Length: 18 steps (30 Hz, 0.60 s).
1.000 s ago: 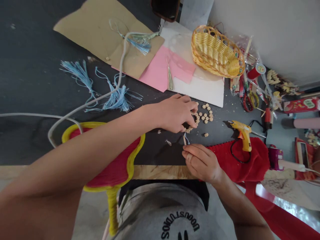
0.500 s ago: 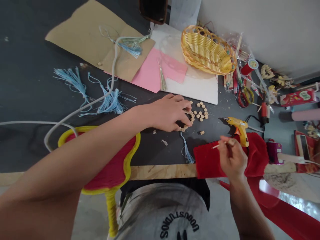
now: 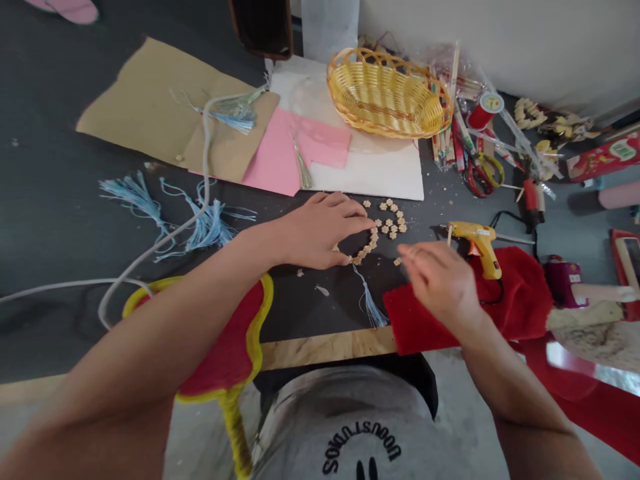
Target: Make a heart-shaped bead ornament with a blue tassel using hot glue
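Note:
My left hand (image 3: 327,230) lies over a ring of flower-shaped wooden pieces (image 3: 369,248), thumb and fingertips touching its edges and holding it on the table. Its left part is hidden under the hand. From the ring hangs a light blue tassel (image 3: 371,303). Right of it lies a curved row of loose wooden flowers (image 3: 395,217). My right hand (image 3: 440,280) is closed in a pinch above the red cloth (image 3: 520,293), a thin pale stick (image 3: 449,235) poking up from it. Beside its fingertips is a small wooden piece (image 3: 398,261).
A yellow glue gun (image 3: 477,243) lies beyond my right hand. Scissors (image 3: 483,177), a red thread spool (image 3: 485,112) and a wicker basket (image 3: 390,100) are farther back. Blue tassels (image 3: 210,223) and a white cable (image 3: 175,230) lie left. A red, yellow-rimmed fan-shaped piece (image 3: 230,340) sits at the front edge.
My right hand has moved left and up, nearer the ring, and its stick now points upward. My left hand has shifted slightly, with the fingers straighter over the ring. The camera view has shifted.

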{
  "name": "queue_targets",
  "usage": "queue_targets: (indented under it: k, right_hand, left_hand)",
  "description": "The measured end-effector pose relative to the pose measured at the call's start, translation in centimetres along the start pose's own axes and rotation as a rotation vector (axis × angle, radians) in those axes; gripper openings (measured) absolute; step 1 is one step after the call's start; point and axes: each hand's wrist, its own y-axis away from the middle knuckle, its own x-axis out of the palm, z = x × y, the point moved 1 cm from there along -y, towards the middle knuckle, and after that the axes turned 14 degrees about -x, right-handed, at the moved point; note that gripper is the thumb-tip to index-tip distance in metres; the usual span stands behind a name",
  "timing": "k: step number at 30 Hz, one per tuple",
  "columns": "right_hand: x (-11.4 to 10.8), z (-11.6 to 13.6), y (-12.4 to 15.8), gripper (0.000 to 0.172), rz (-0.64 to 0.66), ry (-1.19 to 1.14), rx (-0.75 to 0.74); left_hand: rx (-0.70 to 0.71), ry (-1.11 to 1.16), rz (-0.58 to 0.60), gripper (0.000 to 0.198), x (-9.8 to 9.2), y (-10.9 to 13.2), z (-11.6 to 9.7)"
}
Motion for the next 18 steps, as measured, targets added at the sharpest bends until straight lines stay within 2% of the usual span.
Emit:
queue_targets:
  k: [4, 9, 14, 18]
  right_hand:
    - [2.2, 2.6, -1.6, 0.022, 0.077, -0.112, -0.086]
    - [3.7, 2.1, -2.5, 0.016, 0.121, -0.092, -0.192]
    - [3.9, 1.8, -2.6, 0.019, 0.085, -0.106, -0.233]
    - [3.8, 1.9, -2.8, 0.025, 0.103, -0.119, -0.246]
  left_hand:
    - [-0.024, 0.027, -0.009, 0.068, 0.1, 0.0, -0.1]
    - [-0.014, 0.061, -0.022, 0.072, 0.4, -0.1, 0.4]
    - [-0.024, 0.079, -0.016, 0.074, 0.4, -0.2, 0.4]
    - [-0.027, 0.067, -0.017, 0.073, 0.4, -0.1, 0.2]
